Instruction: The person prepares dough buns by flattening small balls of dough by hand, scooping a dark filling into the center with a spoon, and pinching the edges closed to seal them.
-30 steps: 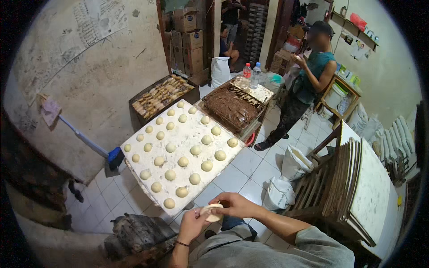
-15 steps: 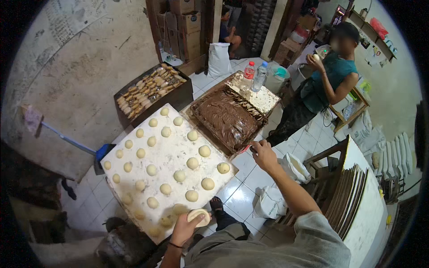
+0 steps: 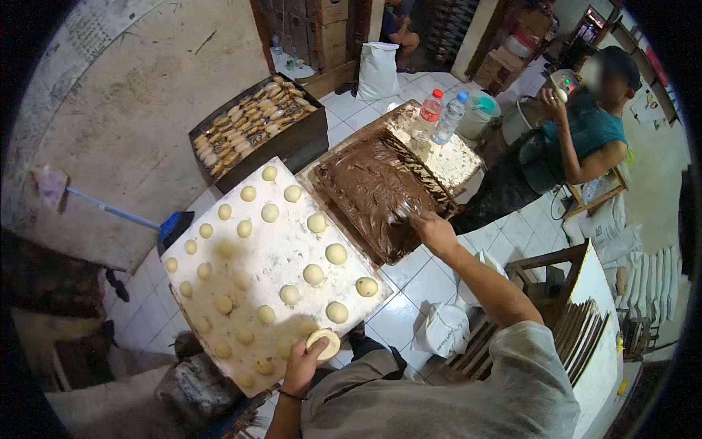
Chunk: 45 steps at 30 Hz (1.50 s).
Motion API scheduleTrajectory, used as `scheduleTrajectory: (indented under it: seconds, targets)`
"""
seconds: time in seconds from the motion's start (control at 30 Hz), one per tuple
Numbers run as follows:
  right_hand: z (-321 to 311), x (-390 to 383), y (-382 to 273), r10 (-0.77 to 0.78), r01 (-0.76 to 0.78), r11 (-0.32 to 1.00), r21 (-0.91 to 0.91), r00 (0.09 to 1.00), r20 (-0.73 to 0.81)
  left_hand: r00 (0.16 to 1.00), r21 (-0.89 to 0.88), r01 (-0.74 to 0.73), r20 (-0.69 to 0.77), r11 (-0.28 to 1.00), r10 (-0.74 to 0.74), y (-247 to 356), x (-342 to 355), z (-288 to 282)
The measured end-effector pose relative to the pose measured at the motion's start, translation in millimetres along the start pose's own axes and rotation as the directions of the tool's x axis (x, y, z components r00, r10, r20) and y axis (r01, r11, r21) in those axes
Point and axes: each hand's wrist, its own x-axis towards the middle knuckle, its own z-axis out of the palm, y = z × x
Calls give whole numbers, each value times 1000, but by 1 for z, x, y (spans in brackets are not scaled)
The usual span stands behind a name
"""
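My left hand [image 3: 301,369] is closed on a flattened round of dough [image 3: 322,343] at the near edge of a floured white board [image 3: 256,285]. Several pale dough balls [image 3: 313,275] sit in loose rows on that board. Beyond its right side lies a wide tray of brown chocolate-like filling [image 3: 365,186], its surface smeared and ridged. Over the filling's near right part, my right hand [image 3: 434,233] grips a small spatula [image 3: 404,211] with its tip in the brown mass. Fingers and filling hide most of the spatula.
A dark tray of browned filled buns [image 3: 252,121] stands behind the board. Two plastic bottles [image 3: 439,121] stand past the filling. At right, a co-worker [image 3: 585,139] holds a pale dough piece. White sacks [image 3: 442,329] and a rack of boards [image 3: 581,333] stand at my right.
My right hand has moved from the filling tray's near right edge to over the filling, with the spatula tip now in it. My left hand still holds the dough round. The view has shifted slightly.
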Motion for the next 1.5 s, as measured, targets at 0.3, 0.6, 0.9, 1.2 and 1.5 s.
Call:
scheduleTrajectory:
  seconds: [0.3,0.6,0.9,1.2,1.5]
  targets:
    - [26,2,6,-179,120,962,245,956,231,999,-256,-19,-44,967,8,26,25,18]
    - [-32,4,52,107,-549,270,791,833,542,931,-240,-342,45,909,362,79,110,52]
    - [-163,7,40,176,-578,-88,811,793,584,943,-527,-28,269,849,198,117,241,126]
    - [-215,15,4,73,-557,126,821,831,552,807,-487,245,582,838,102,140,211,158]
    - [-183,-54,-85,-205,346,777,525,929,-309,748,-437,428,663,791,-39,151,113,107]
